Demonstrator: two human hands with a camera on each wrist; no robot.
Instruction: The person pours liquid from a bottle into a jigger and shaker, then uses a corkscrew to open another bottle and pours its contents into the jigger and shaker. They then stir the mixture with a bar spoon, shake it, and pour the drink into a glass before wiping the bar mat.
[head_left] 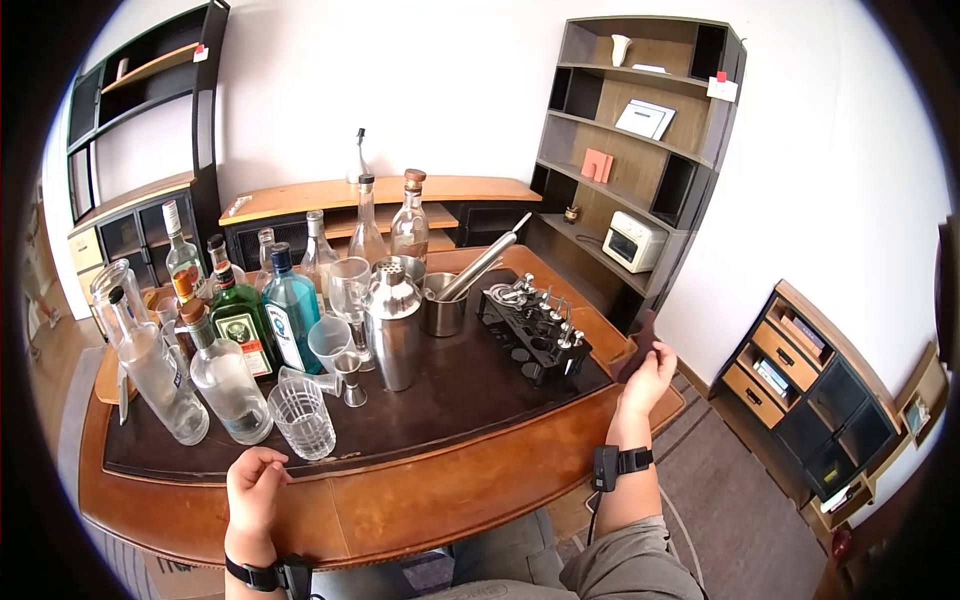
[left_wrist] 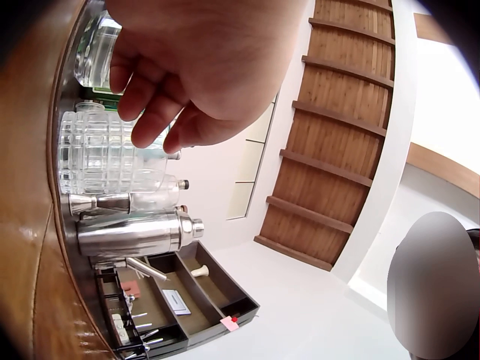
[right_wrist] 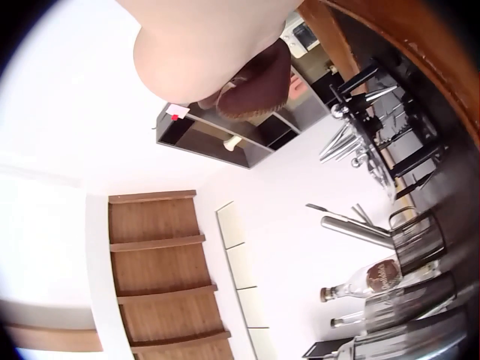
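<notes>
My right hand (head_left: pixel 645 388) is raised past the table's right end and grips a dark maroon object (head_left: pixel 635 352) with a fuzzy lower edge in the right wrist view (right_wrist: pixel 259 88); what it is I cannot tell. Near the front edge, my left hand (head_left: pixel 254 492) hangs with loosely curled fingers and holds nothing. Just beyond it stands a cut-glass tumbler (head_left: pixel 303 424). A steel shaker (head_left: pixel 394 335) stands mid-table, with a double-ended jigger (head_left: pixel 350 378) beside it. Closest to the right hand is a black rack (head_left: pixel 530 330) of metal bar tools.
Several bottles (head_left: pixel 235 335) crowd the table's left half. A stemmed glass (head_left: pixel 350 290) and a steel cup (head_left: pixel 443 312) holding metal tools flank the shaker. The leather-covered tabletop (head_left: pixel 440 500) has a curved front edge. Shelves (head_left: pixel 640 140) stand behind; a low cabinet (head_left: pixel 810 380) is at right.
</notes>
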